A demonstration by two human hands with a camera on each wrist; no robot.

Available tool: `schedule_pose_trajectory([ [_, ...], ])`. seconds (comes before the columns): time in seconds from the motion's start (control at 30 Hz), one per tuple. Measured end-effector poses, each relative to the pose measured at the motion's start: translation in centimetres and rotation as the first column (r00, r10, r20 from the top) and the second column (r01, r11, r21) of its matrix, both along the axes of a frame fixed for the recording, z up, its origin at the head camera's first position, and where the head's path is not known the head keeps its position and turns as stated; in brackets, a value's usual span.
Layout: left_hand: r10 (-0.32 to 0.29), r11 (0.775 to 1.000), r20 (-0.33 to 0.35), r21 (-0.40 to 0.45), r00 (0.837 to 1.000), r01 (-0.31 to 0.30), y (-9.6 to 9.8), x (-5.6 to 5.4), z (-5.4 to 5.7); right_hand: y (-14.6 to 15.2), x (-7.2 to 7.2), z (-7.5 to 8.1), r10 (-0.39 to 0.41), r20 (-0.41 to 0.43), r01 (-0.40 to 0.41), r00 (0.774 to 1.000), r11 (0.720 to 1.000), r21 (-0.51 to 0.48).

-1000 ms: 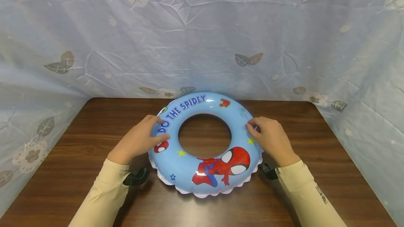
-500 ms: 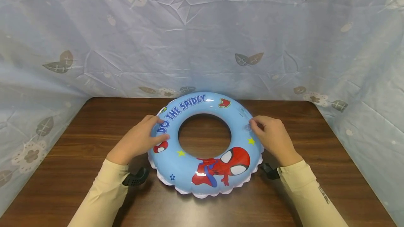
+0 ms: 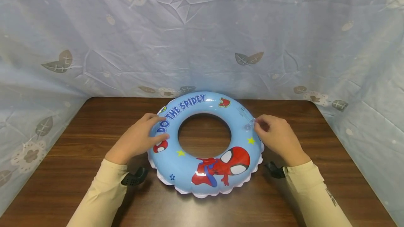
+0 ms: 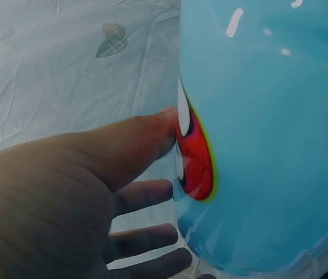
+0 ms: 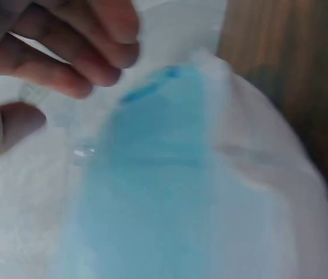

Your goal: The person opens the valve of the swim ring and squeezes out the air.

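Observation:
A light blue inflatable swim ring (image 3: 214, 106) with a red cartoon hero, yellow stars and the words "DO THE SPIDEY" lies flat, looking full and rounded. My left hand (image 3: 139, 137) rests on its left side, thumb and fingers spread; in the left wrist view the thumb (image 4: 146, 131) meets the ring beside a red printed face (image 4: 197, 165). At the ring's right side is my right hand (image 3: 277, 136), fingers loosely bent. A small clear valve (image 3: 249, 125) stands just left of these fingertips. The right wrist view shows a gap between thumb (image 5: 21, 125) and fingers, holding nothing.
The ring lies on a dark brown wooden table (image 3: 101, 122). A pale blue-grey curtain (image 3: 202, 45) with leaf prints hangs behind and along both sides. A black wrist device (image 3: 135, 177) sits under each cream sleeve (image 3: 98, 192).
My right hand has drawn back to the right, off the top of the ring, uncovering the clear valve. The left hand and the ring have stayed put.

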State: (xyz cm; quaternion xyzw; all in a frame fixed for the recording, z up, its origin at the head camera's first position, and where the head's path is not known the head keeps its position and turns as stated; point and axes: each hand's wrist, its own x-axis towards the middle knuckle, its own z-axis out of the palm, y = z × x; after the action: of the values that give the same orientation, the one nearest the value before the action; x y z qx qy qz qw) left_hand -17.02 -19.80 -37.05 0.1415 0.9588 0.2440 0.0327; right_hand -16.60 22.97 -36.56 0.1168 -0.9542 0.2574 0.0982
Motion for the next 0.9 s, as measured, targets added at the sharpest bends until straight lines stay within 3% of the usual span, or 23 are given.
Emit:
schedule_pose_trajectory([
  [0.1,-0.021,1.000,-0.009,-0.003,1.000,0.021,-0.12,0.05,0.01,0.07,0.42,0.69,0.009,0.099,-0.013,0.995,0.999,0.037],
  [0.27,-0.095,0.995,0.086,-0.004,0.992,0.096,-0.31,0.14,-0.20,-0.14,0.95,1.20,0.020,0.202,-0.049,0.979,0.990,0.135],
  [0.4,-0.115,0.993,0.132,0.009,0.985,0.115,-0.30,0.26,-0.32,-0.32,1.05,1.15,0.015,0.210,-0.052,0.978,0.984,0.170],
  [0.9,-0.150,0.988,0.124,0.045,0.981,0.145,-0.36,0.39,-0.09,0.01,0.54,0.92,0.042,0.247,-0.066,0.968,0.994,0.090],
])
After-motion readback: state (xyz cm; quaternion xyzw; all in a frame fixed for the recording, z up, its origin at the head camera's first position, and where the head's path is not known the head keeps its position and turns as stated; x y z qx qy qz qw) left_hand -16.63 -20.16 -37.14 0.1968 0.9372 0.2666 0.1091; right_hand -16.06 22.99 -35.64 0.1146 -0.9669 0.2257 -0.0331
